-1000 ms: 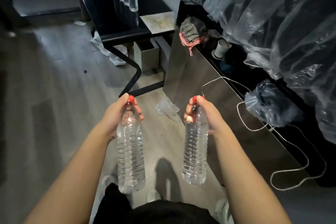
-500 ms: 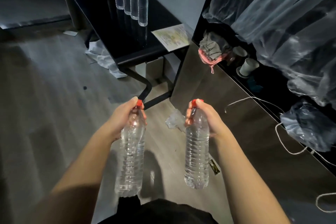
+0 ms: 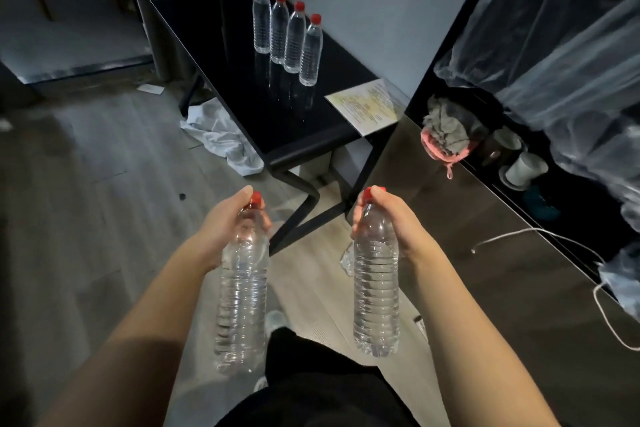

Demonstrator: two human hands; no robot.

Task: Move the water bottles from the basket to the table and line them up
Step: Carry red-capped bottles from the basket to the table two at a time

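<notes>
Bottles, two, carried above the floor [image 3: 86, 184]: left bottle [image 3: 242, 295] hanging upright from left hand [image 3: 228, 225], fingers curled round the neck just under the red cap; right bottle [image 3: 375, 295] hanging likewise from right hand [image 3: 391, 222], clamped on the neck at the cap. Both well short of the black worktop [image 3: 242, 87] ahead. Row of four [image 3: 292, 42] standing there upright, side by side, near the wall. Printed sheet [image 3: 367, 106] on the worktop's near right corner. White cloth [image 3: 221, 135] crumpled on the floor beside the worktop.
</notes>
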